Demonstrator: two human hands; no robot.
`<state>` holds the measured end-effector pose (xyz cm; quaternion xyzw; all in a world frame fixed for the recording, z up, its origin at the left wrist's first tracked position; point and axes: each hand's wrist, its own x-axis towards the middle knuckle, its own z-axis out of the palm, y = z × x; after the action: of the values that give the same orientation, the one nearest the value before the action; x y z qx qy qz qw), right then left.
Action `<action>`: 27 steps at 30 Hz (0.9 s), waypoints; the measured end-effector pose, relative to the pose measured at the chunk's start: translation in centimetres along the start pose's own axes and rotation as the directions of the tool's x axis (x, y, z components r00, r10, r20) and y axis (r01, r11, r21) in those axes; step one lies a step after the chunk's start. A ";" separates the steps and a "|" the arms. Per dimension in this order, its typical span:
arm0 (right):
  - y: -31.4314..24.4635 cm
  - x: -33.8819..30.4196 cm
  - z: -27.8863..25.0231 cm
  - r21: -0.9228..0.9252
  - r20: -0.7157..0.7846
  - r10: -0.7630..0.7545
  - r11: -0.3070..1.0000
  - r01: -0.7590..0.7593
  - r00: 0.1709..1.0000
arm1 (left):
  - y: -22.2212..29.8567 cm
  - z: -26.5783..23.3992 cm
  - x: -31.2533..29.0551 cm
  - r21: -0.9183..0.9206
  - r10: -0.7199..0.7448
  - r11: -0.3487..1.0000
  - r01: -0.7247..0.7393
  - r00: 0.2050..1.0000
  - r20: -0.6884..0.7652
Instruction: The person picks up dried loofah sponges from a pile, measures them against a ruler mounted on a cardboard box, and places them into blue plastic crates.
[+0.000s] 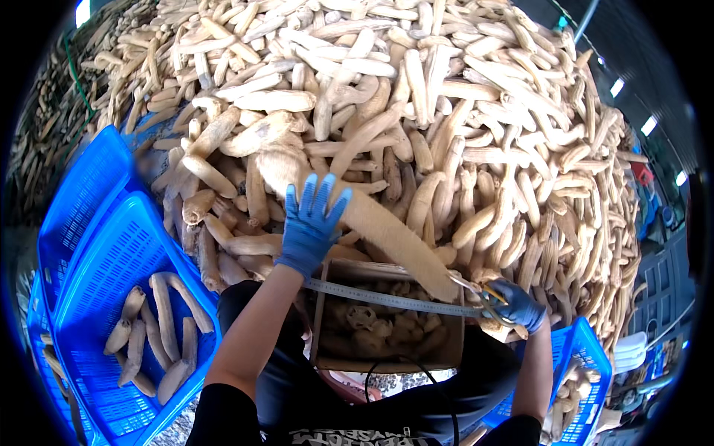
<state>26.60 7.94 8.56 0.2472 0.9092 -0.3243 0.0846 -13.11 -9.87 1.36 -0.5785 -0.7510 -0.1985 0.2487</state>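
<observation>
My left hand (309, 219), in a blue glove, lies with fingers stretched and apart over a long tan dried loofah (394, 241). The loofah slants down to the right, and its upper end is blurred. My right hand (520, 306), in a darker blue glove, is closed round shears (492, 296) with yellowish handles. Their blades are at the loofah's lower end; whether they bite into it I cannot tell. Below runs a pale ruler strip (394, 300) across a box (321, 334), which holds short loofah pieces (372, 331).
A high heap of dried loofahs (446, 97) rises ahead. At my left stand blue plastic crates (82, 357), one with several loofahs (160, 320) in it. Another blue crate (584, 338) with short pieces stands at my right. A dark cord (439, 386) loops near my lap.
</observation>
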 end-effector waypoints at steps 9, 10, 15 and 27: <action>7.2 -7.9 4.4 0.486 -0.153 0.387 0.831 -0.272 0.909 | 0.7 3.6 -0.2 0.244 0.136 0.964 -0.103 0.983 -0.124; 5.7 -7.8 4.4 0.286 -0.324 0.311 0.933 -0.221 0.894 | 0.4 3.1 0.0 0.053 -0.014 0.998 0.023 0.988 -0.152; 7.0 -4.5 10.1 0.895 -0.391 0.407 0.376 0.239 0.825 | -1.0 0.0 1.9 -0.968 -0.618 0.132 0.216 0.781 0.090; -9.3 12.4 13.1 0.953 -0.302 0.266 0.087 0.289 0.916 | -1.3 0.9 0.5 -0.617 -0.415 -0.786 -0.026 0.762 0.497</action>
<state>11.15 -1.63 -0.35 0.2912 0.4441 -0.7938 -0.2964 -14.60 -9.33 0.92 -0.1295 -0.2062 -0.8792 -0.4095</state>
